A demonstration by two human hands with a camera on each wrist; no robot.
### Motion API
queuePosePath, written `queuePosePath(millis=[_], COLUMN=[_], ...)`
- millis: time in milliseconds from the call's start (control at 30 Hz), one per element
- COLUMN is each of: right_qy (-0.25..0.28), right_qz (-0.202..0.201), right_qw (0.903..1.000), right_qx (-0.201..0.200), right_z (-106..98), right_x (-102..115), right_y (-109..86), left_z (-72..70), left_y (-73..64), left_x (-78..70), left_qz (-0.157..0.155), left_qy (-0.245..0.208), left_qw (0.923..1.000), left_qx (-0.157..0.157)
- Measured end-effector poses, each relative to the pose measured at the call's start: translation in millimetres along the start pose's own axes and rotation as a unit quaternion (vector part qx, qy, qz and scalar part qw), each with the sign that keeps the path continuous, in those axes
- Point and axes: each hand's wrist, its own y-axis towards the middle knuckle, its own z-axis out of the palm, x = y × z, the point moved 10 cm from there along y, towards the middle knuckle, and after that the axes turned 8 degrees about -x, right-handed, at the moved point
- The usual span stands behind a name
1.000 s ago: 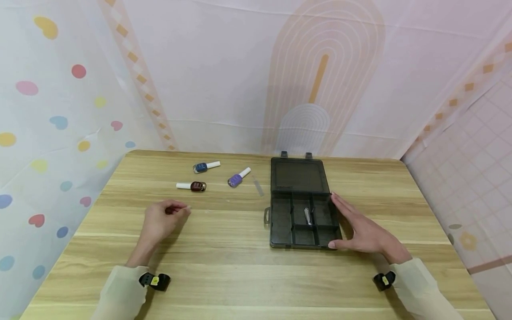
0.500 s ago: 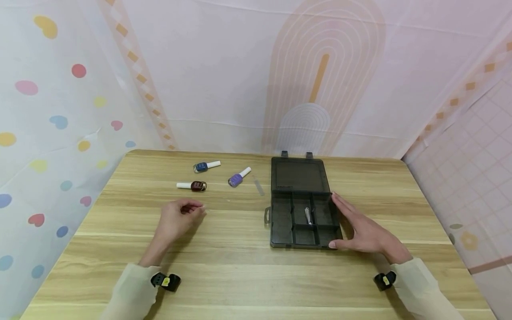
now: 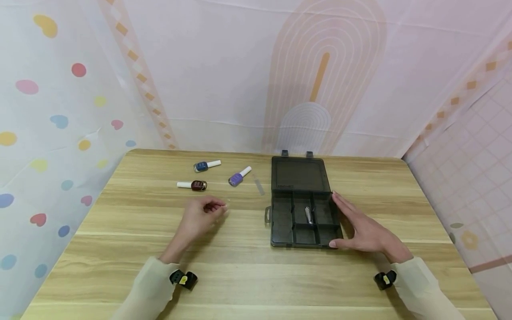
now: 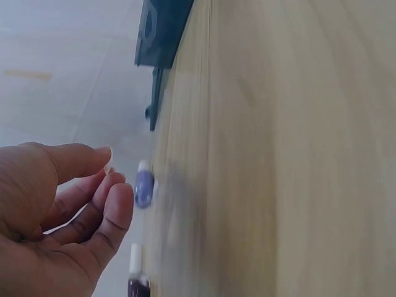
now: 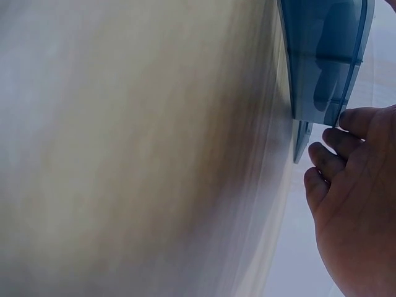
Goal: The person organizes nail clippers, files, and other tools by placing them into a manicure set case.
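Note:
In the head view, my left hand is over the table left of centre, thumb and fingertips pinched together. Between them shows a small pale, see-through piece; its kind I cannot tell. A dark translucent compartment box lies with its lid folded back. One compartment holds a silver nail clipper. My right hand rests along the box's right side, fingers extended, fingertips at the side edge and thumb at the near right corner.
Behind my left hand lie three nail polish bottles with white caps: blue, dark red and purple. A thin greyish see-through strip lies between the purple bottle and the box. A patterned cloth hangs behind the table.
My left hand has moved steadily right across the table toward the box, still pinching the small piece. My right hand and the box have stayed in place.

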Motion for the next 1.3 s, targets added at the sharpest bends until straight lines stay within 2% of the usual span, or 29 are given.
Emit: queuePosePath(millis=[333, 800, 1100, 1300], right_qy=[0.001, 0.004, 0.006, 0.004], right_qz=[-0.001, 0.000, 0.000, 0.000], right_qw=[1.0000, 1.0000, 1.0000, 1.0000], right_qx=[0.001, 0.003, 0.002, 0.002], right_z=[0.9, 1.5, 2.4, 1.3], right_x=[-0.5, -1.5, -0.7, -0.1], right_y=[0.0, -0.8, -0.7, -0.1], left_z=[21.1, 54.0, 80.3, 96.4], left_y=[-0.9, 1.0, -5.6, -10.1], left_x=[-22.5, -65.9, -94.0, -106.9], left_qz=[0.005, 0.034, 0.092, 0.094], left_qy=[-0.026, -0.023, -0.059, -0.068], left_qw=[0.9995, 0.9978, 0.9900, 0.9872], left_qx=[0.019, 0.053, 0.089, 0.110])
